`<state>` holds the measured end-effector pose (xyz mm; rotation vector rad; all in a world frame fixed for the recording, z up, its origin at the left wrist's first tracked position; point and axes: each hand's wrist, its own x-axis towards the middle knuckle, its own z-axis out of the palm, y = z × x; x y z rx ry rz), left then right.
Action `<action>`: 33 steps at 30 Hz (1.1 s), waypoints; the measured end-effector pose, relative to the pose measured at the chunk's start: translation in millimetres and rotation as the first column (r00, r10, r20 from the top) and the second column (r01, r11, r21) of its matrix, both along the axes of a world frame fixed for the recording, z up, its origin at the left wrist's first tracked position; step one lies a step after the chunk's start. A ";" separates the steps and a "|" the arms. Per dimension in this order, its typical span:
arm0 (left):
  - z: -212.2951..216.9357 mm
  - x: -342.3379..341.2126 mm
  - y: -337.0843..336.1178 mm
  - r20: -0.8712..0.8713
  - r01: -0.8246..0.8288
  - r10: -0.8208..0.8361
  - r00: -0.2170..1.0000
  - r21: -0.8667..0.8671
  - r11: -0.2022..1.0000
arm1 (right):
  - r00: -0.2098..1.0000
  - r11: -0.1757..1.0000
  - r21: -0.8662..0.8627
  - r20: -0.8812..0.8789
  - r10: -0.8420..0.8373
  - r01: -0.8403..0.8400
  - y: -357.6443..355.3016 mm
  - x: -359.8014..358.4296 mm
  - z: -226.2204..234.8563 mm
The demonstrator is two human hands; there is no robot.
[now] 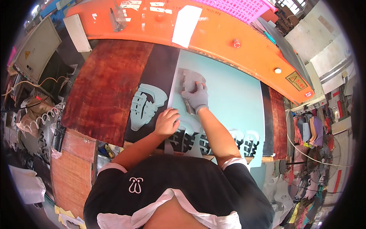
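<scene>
A pale teal sheet (232, 95) lies on the dark work board, with shoe-upper-shaped openings cut along its near edge. My right hand (196, 98), in a grey glove, grips a grey cutting die (193, 79) on the sheet's far left part. The fingers and thumb close over the die's near side. My left hand (167, 122) is bare, its fingers curled in at the sheet's left edge; what they hold, if anything, is hidden. Left of it rests a cut teal shoe-upper piece (146, 105) with slotted strips.
An orange press beam (213, 34) spans the far side, bearing a red button (236, 43) and a white paper (187, 26). A pink basket (242, 8) sits on top. Reddish-brown board (106, 84) extends leftward. Many coloured pieces (310, 129) hang at the right.
</scene>
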<state>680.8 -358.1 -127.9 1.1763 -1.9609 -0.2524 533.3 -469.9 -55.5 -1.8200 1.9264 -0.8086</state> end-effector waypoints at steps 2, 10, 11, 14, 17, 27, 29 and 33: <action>-1.8 0.7 -0.4 -0.024 -0.006 0.004 1.000 -0.060 0.998 | 0.933 0.998 -0.037 0.356 0.054 -0.044 -2.3 -14.8 -7.4; -2.4 1.1 -0.2 -0.032 -0.002 0.000 0.999 -0.055 0.998 | 0.686 0.999 -0.008 0.727 0.027 -0.031 2.4 -92.9 -3.5; -2.0 1.0 -0.8 -0.034 0.003 -0.005 0.999 -0.057 0.998 | 0.812 0.999 -0.051 0.583 0.016 0.016 4.5 -97.2 -2.2; -0.6 0.9 -1.8 -0.041 0.013 -0.016 0.999 -0.067 0.998 | 0.992 0.991 -0.087 0.080 -0.098 0.105 14.2 -98.2 -0.5; 0.2 1.1 -0.7 -0.039 0.005 -0.008 0.999 -0.066 0.998 | 0.925 0.988 -0.017 -0.348 -0.152 0.156 25.3 -86.9 -1.6; -0.6 1.5 -1.9 -0.041 0.024 -0.027 0.999 -0.069 0.997 | 0.879 0.959 0.022 -0.405 -0.250 0.283 27.6 -75.8 9.5; -0.6 1.6 -2.1 -0.043 0.031 -0.034 0.998 -0.078 0.997 | 0.875 0.962 0.058 -0.434 -0.217 0.268 25.8 -77.0 14.1; -0.2 1.1 -3.2 -0.040 0.027 -0.031 0.999 -0.084 0.996 | 0.912 0.968 0.138 -0.385 -0.141 0.208 24.7 -79.8 22.4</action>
